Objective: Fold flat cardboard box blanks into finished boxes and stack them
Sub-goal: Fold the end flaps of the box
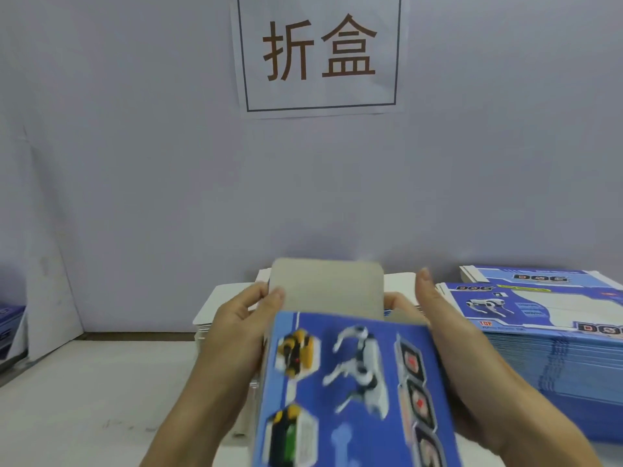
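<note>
A blue box printed with a white robot dog fills the lower middle, held up between both hands and blurred. Its grey end flap stands open at the far end. My left hand grips the box's left side, thumb on the flap's left edge. My right hand presses flat along the right side, fingers straight and pointing away. A tall stack of flat blue blanks lies at the right. A stack of white-sided blanks sits behind the box, partly hidden.
The white table stretches out to the left. A pale wall stands close behind, with a paper sign bearing two characters. More blue printed cardboard shows at the far left edge.
</note>
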Demonstrator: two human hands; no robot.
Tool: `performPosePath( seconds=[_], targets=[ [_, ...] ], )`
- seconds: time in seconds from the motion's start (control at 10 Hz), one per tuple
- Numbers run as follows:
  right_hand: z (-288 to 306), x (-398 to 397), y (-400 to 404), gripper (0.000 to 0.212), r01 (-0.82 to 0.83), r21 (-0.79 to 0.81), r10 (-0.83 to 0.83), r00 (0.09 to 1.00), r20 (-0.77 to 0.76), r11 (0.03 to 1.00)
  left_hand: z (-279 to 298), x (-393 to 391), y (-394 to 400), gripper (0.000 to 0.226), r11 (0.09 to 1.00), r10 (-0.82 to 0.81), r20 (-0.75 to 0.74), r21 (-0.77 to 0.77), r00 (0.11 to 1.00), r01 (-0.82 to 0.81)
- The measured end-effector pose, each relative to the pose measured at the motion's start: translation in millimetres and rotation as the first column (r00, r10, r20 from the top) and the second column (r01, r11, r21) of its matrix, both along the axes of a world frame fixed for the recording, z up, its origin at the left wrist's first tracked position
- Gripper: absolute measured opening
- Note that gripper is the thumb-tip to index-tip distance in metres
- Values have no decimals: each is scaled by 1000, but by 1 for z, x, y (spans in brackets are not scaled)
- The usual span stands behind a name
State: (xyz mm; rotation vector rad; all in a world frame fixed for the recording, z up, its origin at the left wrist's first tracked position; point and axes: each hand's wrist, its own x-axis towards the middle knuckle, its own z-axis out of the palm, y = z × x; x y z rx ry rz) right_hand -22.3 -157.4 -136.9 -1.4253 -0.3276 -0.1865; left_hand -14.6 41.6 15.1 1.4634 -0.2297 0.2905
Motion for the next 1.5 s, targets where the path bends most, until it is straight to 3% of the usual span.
performPosePath(
  seconds=[0.1, 0.2, 0.3, 0.4, 0.6, 0.8, 1.2, 1.5],
  targets=[
    [128, 25, -3, 41, -61, -8, 58, 978, -198, 998, -18, 14, 1, 38, 999, -44, -48, -18, 998, 43],
    [129, 15, -12, 23, -80, -83, 77, 996, -43, 993, -23, 16, -1, 31, 995, -102, -61, -26, 993, 101],
    [134, 11, -7, 30, 49, -87, -45, 998, 44, 995, -23, 13, -3, 26, 986, -158, -51, -55, 986, 155],
    [144, 14, -8, 28, 43, -77, -37, 997, 74, 996, -19, 11, -1, 35, 991, -120, -21, -63, 993, 118],
    [143, 16, -2, 16, 62, -120, -41, 985, 165, 991, -14, 10, -5, 18, 995, -95, 69, -11, 993, 96],
    [142, 16, -3, 27, 29, -79, -14, 983, 184, 996, -13, 4, -5, 39, 994, -111, 111, -1, 988, 112],
    [143, 11, -1, 28, 27, -45, -21, 989, 144, 999, -15, 4, -2, 19, 999, -51, 159, 23, 986, 48],
    [150, 8, 1, 17, -33, -52, 42, 985, 167, 998, -6, 2, -9, 24, 996, -73, 170, -32, 983, 80]
  ],
)
